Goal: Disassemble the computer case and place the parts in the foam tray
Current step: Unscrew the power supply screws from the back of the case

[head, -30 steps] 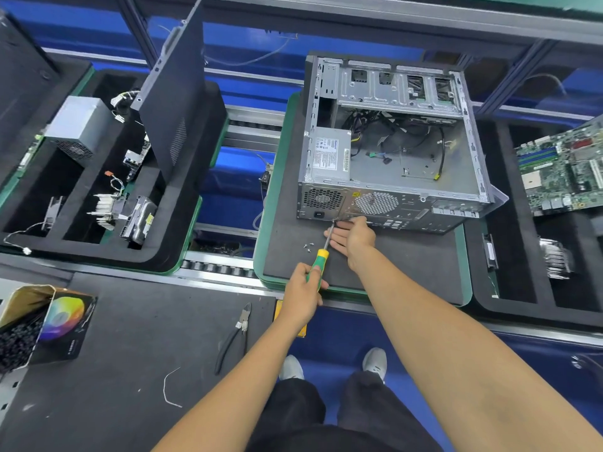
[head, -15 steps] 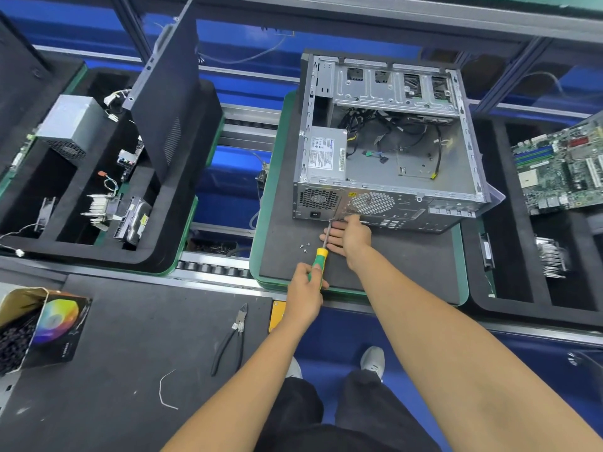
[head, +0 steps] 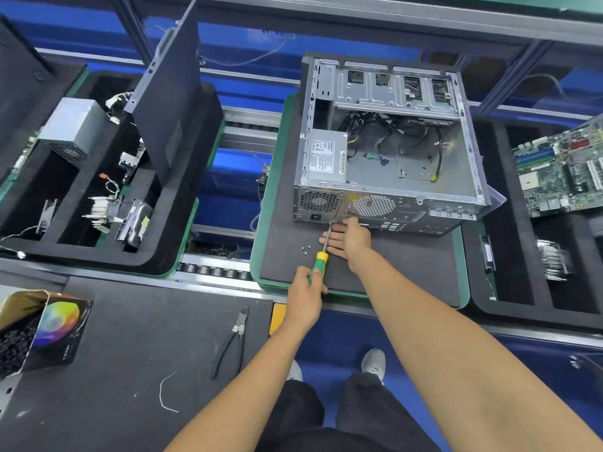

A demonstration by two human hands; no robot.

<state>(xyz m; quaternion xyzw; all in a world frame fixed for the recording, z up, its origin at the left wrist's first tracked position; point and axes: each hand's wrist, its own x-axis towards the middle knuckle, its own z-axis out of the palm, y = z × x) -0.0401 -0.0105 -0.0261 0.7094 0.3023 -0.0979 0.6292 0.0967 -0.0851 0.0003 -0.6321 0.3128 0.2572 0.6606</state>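
The fingers of the left hand [head: 305, 298] are curled round the green-and-yellow handle of the screwdriver [head: 321, 256]. The shaft runs up and away to the lower rear edge of the computer case [head: 388, 164], with its tip at a point just below the power supply [head: 326, 156]; the screw itself is too small to make out. The right hand [head: 349, 239] lies flat, fingers straight and together, on the dark mat beside the shaft and against the foot of the case, steadying it.

To do this step well, keep the shaft in line with the screw axis and press forward while turning, so the tip does not slip out. Let the right hand brace the case against that push. When the screw comes free, set it with the loose screws [head: 305, 249] lying on the mat just left of the shaft.

The case stands open-side up on its green-edged pallet [head: 270, 197]. The foam tray [head: 163, 223] sits well apart to the left, already holding parts.
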